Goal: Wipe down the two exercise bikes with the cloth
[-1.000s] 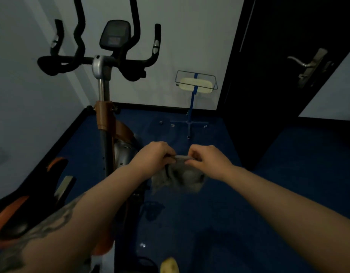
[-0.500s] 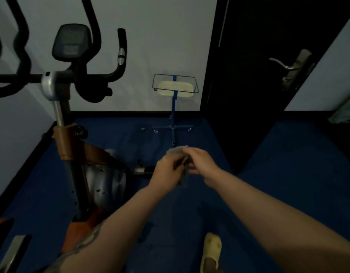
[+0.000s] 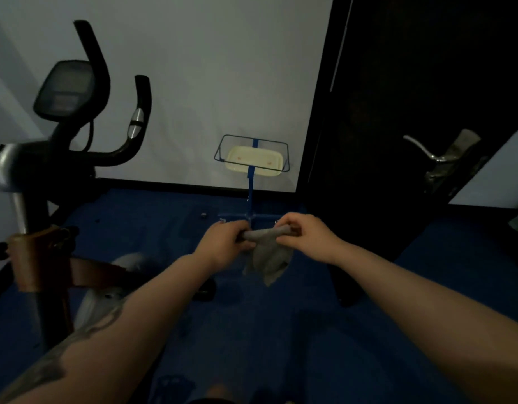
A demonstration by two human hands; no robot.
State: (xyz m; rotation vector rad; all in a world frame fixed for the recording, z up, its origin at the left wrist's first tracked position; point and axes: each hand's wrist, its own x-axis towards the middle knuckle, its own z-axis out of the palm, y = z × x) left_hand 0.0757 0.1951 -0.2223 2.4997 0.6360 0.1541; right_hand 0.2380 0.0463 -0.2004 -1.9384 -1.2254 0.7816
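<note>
Holding: the person is stretching a grey cloth (image 3: 266, 255) between both hands, out in front of the body and above the blue floor (image 3: 281, 330).
Left hand (image 3: 223, 243): curled into a fist, it is gripping the cloth's left end.
Right hand (image 3: 304, 234): its fingers are pinching the cloth's right end.
Cloth: its top edge is lying rolled and taut from hand to hand, while the rest is hanging loose below the hands; it is well apart from the bike, to the bike's right.
Exercise bike (image 3: 48, 176): it is standing upright, with black handlebars and a dark console on top.
Blue stand (image 3: 252, 182): it is sitting right of the bike, against the white wall (image 3: 208, 68), carrying a wire basket with a pale tray inside.
Dark door (image 3: 412, 112): it is standing open farther right of the bike, past the stand.
</note>
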